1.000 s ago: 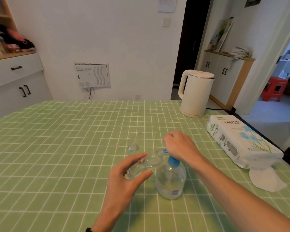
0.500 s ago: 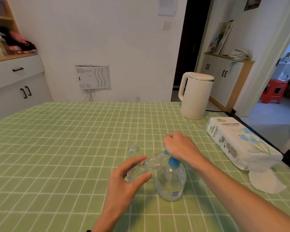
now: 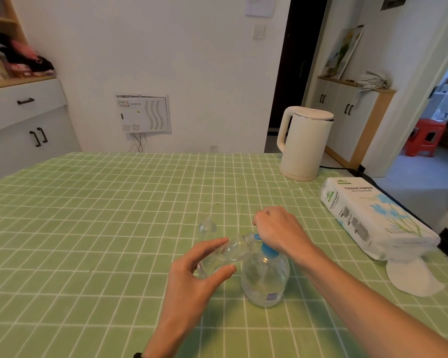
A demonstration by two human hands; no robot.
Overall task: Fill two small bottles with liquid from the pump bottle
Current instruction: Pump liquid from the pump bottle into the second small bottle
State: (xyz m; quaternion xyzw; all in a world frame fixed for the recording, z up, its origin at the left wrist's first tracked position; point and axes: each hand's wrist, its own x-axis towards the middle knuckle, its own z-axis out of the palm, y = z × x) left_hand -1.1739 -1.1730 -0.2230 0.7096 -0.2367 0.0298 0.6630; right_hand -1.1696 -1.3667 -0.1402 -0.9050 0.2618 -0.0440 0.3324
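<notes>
A clear pump bottle [image 3: 265, 280] with a blue pump collar stands on the green checked tablecloth [image 3: 101, 228]. My right hand [image 3: 277, 229] lies curled over the pump head, hiding it. My left hand [image 3: 194, 277] pinches a small clear bottle [image 3: 226, 253] between thumb and fingers, tilted so that its mouth meets the blue nozzle. Another small clear item [image 3: 207, 225], a bottle or cap, stands on the cloth just behind; I cannot tell which.
A cream electric kettle [image 3: 304, 146] stands at the back right of the table. A pack of tissue paper [image 3: 373, 223] lies along the right edge, with a loose white tissue [image 3: 411, 279] in front of it.
The small bottle has tipped up a little, its mouth now closer under the nozzle. Both hands stay in nearly the same place.
</notes>
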